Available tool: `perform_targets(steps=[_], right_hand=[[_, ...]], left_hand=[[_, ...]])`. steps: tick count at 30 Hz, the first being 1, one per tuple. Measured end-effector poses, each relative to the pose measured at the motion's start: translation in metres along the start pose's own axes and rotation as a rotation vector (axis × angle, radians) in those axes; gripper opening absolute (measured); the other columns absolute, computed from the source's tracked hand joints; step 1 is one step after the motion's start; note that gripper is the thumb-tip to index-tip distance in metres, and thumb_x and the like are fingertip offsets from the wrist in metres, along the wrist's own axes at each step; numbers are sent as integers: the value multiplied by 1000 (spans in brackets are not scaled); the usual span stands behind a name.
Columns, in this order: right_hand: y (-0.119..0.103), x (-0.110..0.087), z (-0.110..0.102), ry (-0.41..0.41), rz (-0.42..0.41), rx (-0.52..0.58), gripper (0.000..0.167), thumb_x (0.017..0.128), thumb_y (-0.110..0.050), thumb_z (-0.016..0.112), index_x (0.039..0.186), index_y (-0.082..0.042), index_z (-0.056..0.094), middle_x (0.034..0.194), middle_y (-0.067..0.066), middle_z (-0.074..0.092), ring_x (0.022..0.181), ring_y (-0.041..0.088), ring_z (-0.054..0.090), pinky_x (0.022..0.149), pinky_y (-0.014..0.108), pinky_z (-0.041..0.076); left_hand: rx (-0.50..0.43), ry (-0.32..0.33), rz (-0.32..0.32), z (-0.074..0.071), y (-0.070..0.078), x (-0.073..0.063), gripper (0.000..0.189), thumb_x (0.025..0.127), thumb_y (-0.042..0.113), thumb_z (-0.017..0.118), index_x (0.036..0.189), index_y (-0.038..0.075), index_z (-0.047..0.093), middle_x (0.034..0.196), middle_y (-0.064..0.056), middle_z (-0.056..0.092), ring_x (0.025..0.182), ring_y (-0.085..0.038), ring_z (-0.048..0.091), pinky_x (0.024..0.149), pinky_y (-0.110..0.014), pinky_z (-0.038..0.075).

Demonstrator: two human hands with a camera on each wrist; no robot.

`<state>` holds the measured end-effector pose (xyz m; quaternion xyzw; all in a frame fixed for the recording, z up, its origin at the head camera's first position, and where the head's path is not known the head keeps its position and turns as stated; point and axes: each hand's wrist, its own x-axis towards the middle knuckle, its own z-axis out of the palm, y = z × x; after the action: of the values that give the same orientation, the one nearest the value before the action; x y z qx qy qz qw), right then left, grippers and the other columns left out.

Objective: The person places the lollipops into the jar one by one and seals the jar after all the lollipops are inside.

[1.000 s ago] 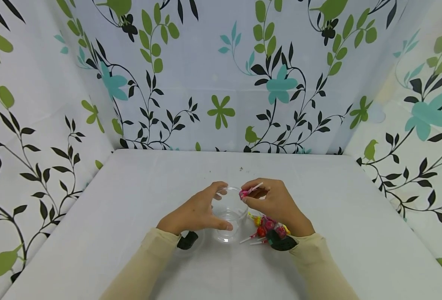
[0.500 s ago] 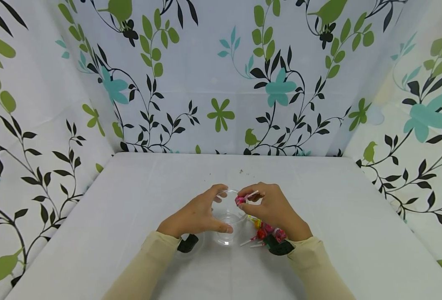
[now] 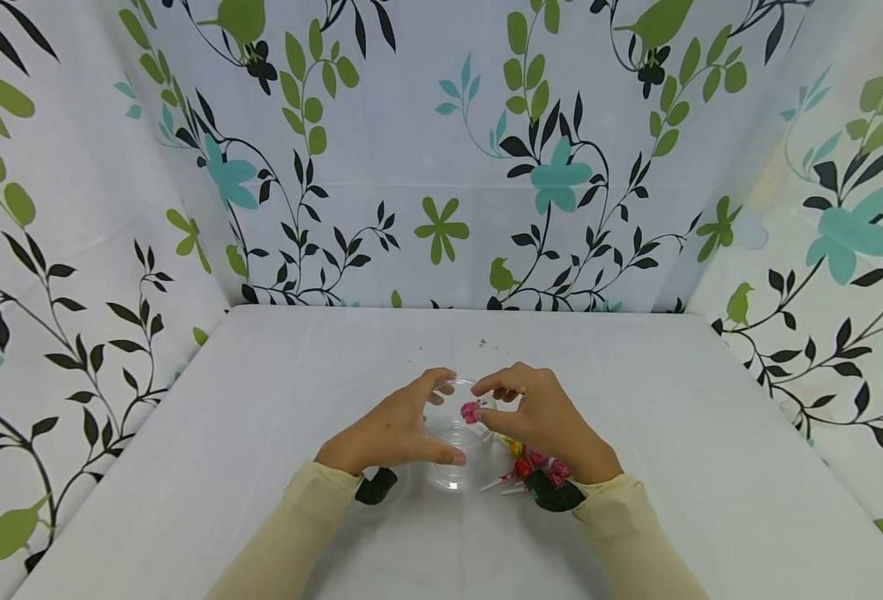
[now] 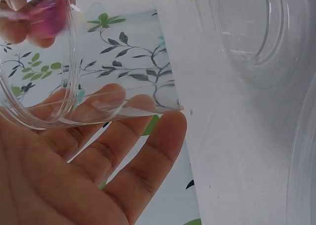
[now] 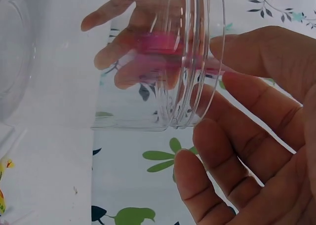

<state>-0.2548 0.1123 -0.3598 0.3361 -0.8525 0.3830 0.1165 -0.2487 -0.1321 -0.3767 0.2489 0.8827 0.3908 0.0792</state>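
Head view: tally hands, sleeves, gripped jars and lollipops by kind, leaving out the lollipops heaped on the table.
Left hand and right hand: 2
Pale yellow sleeves: 2
Clear plastic jar: 1
Pink lollipop: 1
Total: 6

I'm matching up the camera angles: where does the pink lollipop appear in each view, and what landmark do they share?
Head: pink lollipop, a little right of and below the picture's centre.
Left wrist: pink lollipop, in the upper left corner, blurred.
Right wrist: pink lollipop, upper middle, blurred, seen through clear plastic.
Shared landmark: the clear jar.
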Motion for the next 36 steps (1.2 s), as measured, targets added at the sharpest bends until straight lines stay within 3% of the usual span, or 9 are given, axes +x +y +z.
perform_targets(steps=[7,12,19,29,36], right_hand=[[-1,0,1,3,-35,27,36,85,-10,85,119,-13,75,116,2,74,96,29,67,82,39,60],[-3,2,-2,8,-43,31,41,84,-11,86,122,-12,73,120,3,72,98,28,66,83,44,60],[-4,4,-8,24,-23,7,44,84,-12,87,125,-13,72,124,2,71,101,23,66,85,40,60],[2,1,-29,57,18,-27,41,87,-13,83,127,-14,72,125,2,70,104,26,65,85,45,60],[14,-5,-39,73,58,-70,33,90,-13,77,123,-12,73,121,4,71,102,29,65,84,46,59]], left_hand=[[-10,-8,1,1,-2,-1,106,75,44,95,157,19,33,152,-10,53,137,-29,53,100,-52,53],[1,4,11,1,-2,0,106,75,43,95,157,20,33,152,-9,53,136,-28,54,101,-53,53],[-3,6,23,0,-4,1,108,74,48,94,158,19,33,152,-10,53,136,-30,54,101,-53,54],[10,9,-7,-1,1,5,107,73,45,95,157,19,34,150,-3,54,135,-25,54,101,-51,54],[-18,-2,-36,0,-1,2,105,75,41,95,157,18,35,151,-8,53,136,-27,53,100,-52,54]])
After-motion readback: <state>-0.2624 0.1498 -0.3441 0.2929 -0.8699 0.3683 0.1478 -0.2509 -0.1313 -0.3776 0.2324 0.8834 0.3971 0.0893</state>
